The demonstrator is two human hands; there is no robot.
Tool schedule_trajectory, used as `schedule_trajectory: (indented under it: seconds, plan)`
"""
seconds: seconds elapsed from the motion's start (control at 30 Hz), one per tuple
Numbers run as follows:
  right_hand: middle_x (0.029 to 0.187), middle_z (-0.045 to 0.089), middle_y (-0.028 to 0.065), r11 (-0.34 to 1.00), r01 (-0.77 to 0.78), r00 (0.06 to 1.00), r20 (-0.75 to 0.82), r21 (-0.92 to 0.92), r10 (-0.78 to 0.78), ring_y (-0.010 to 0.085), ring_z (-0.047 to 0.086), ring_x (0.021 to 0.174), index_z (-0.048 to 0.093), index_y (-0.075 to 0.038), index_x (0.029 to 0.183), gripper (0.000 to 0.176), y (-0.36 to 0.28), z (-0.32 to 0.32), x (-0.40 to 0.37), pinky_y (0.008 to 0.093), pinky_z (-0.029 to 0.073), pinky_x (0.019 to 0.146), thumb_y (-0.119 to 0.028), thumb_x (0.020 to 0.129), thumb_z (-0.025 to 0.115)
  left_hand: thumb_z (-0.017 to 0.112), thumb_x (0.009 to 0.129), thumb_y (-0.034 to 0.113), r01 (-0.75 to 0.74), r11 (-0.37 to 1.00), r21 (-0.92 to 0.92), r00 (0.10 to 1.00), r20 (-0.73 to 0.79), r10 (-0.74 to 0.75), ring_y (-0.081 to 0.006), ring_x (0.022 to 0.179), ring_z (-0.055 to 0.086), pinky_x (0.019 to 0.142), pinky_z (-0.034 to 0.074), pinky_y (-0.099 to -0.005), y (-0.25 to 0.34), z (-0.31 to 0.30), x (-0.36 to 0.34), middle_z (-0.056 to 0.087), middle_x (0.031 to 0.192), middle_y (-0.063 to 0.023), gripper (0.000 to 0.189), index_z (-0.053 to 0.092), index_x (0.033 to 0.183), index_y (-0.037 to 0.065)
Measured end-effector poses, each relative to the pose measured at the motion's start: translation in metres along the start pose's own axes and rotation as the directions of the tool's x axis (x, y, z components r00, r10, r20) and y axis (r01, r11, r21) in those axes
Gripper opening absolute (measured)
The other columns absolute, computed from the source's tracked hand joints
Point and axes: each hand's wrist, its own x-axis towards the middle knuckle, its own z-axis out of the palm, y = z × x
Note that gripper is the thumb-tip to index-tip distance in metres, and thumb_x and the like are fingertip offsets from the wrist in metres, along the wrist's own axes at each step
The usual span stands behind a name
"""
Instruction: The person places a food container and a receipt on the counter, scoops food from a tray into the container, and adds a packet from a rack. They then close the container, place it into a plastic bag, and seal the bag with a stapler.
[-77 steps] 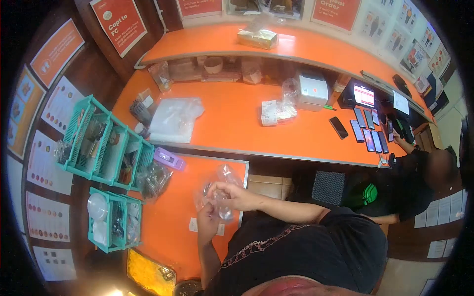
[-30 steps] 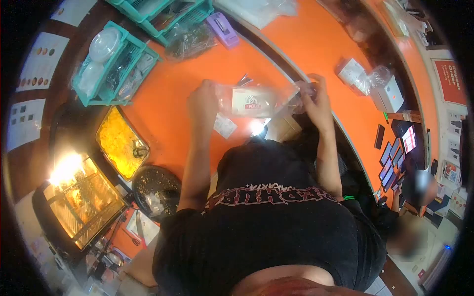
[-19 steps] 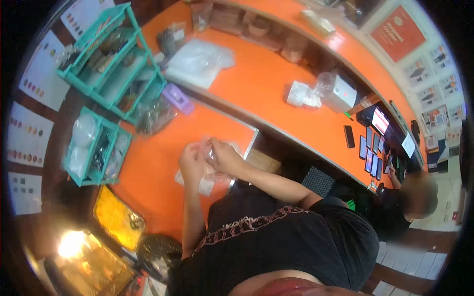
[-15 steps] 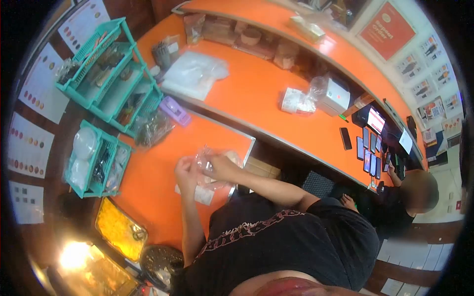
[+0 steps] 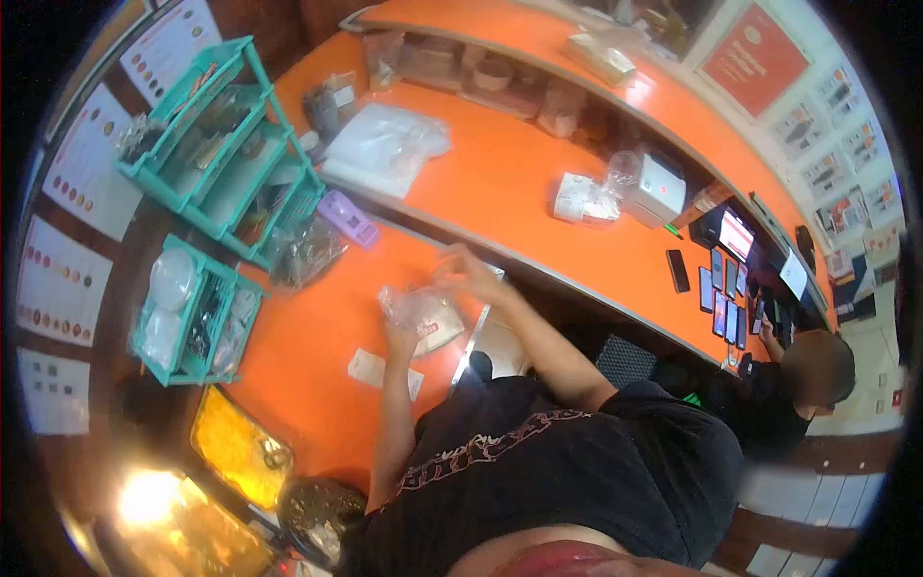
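Note:
A clear plastic bag (image 5: 389, 300) with a whitish packet (image 5: 440, 325) bearing red print lies low over the orange counter in front of me. My left hand (image 5: 400, 337) is closed on the bag's near left side. Just above and to the right of the packet, my right hand (image 5: 471, 277) is raised, its fingers loosely bent and apart, with nothing visible in them. Beside my left wrist a white paper slip (image 5: 383, 373) rests on the counter.
Teal basket racks (image 5: 207, 308) stand at left, near a purple device (image 5: 348, 219). A tray of yellow food (image 5: 240, 447) and a dark bowl (image 5: 322, 514) sit lower left. Several phones (image 5: 721, 303) lie at right, where another person (image 5: 769, 404) sits. White plastic bags (image 5: 380, 149) lie behind.
My right hand has lifted off the bag and moved up and right. The packet shows more clearly. My left hand has shifted right and still grips the bag.

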Motion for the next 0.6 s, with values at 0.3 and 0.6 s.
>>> schedule_trajectory:
  seconds: [0.3,0.6]
  plan:
    - [0.145,0.046,0.0169,0.933,0.247,0.963,-0.036,-0.263,-0.265,0.0313,0.042,0.136,0.041,-0.009,0.147,0.065,0.191,0.047,0.0,0.0486,0.032,0.115,-0.038,0.095,0.066,0.064,0.093,0.023,-0.444,0.609,0.657,0.882,0.203,0.424,-0.0394,0.128,0.051,0.115,0.035,-0.0497,-0.008,0.038,0.007,0.061,0.13,-0.02,0.04,0.062,0.128,0.005]
    - [0.131,0.053,0.0141,0.674,-0.042,0.967,-0.2,-0.738,-0.159,0.0326,0.052,0.12,0.046,-0.006,0.142,0.046,0.129,0.095,0.004,0.0491,0.043,0.101,-0.029,0.102,0.051,0.066,0.091,0.022,-0.112,0.451,0.885,0.986,0.043,0.16,-0.0324,0.085,0.069,0.081,0.056,-0.0439,0.05,0.066,-0.019,0.067,0.099,-0.0189,0.046,0.052,0.13,0.004]
